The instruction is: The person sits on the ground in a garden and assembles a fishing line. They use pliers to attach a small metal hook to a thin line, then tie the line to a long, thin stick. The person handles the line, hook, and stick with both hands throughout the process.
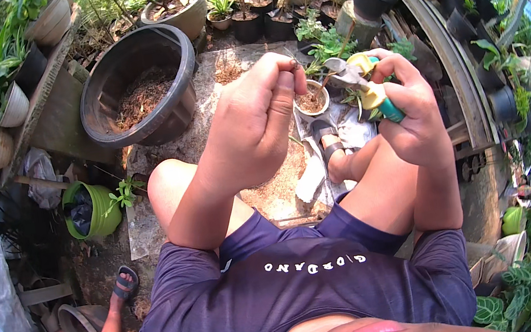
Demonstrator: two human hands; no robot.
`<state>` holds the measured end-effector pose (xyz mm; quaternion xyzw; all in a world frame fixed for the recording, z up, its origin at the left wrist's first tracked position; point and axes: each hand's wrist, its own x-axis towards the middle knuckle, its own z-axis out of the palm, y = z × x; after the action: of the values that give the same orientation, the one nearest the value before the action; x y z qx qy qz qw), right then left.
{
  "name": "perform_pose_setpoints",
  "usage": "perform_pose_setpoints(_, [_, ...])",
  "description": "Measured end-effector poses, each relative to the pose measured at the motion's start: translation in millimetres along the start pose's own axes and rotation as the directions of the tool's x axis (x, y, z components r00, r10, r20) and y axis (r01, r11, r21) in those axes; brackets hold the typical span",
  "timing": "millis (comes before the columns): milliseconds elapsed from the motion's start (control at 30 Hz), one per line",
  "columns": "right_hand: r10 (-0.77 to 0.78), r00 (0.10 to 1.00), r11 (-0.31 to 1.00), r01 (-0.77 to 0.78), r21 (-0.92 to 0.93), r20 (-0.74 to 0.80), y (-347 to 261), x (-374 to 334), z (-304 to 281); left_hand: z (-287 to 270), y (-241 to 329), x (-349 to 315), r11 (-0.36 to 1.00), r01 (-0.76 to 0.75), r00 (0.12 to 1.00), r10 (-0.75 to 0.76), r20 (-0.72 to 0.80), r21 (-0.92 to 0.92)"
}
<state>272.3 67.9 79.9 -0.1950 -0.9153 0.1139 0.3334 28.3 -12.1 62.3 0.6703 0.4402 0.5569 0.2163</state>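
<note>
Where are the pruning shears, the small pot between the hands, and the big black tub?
Pruning shears [363, 84], head view, on the yellow pivot.
Small pot [312, 100], head view, on its soil.
Big black tub [180, 83], head view, on its right rim.

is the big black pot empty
No, the big black pot holds a layer of brown, dry-looking mulch at its bottom.

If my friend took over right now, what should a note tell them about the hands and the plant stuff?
Left hand: raised, fingertips pinching a small plant cutting.
Right hand: gripping garden shears with yellow and teal handles, blades pointing at the cutting.
Small pot: on the ground below the hands, holding brown mix, no plant visible in it.
Large black tub: to the left, holding more brown mix.
Done: cutting in hand, small pot holds mix.
Left: probably trimming the cutting and setting it into the small pot.
</note>
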Motion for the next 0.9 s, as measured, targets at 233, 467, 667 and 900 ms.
perform_pose_setpoints(233, [-0.042, 0.999, 0.994, 0.044, 0.102, -0.027, 9, 22, 37, -9, -10, 2, 0.994, -0.107, 0.992, 0.105, 0.071, 0.023])
perform_pose_setpoints(467, [-0.072, 0.996, 0.997, 0.071, -0.027, -0.048, 13, 29, 48, -18, -21, -2, 0.997, -0.061, 0.994, 0.057, 0.092, 0.037])
perform_pose_setpoints(667, [-0.089, 0.991, 0.996, 0.088, -0.018, -0.096, 17, 30, 60, -20, -24, -4, 0.998, -0.067, 0.994, 0.069, 0.082, -0.023])
perform_pose_setpoints(900, [-0.072, 0.993, 0.991, 0.082, 0.104, -0.096, 18, 32, 62, -25, -15, 0, 0.999, 0.024, 0.988, -0.017, 0.153, -0.046])
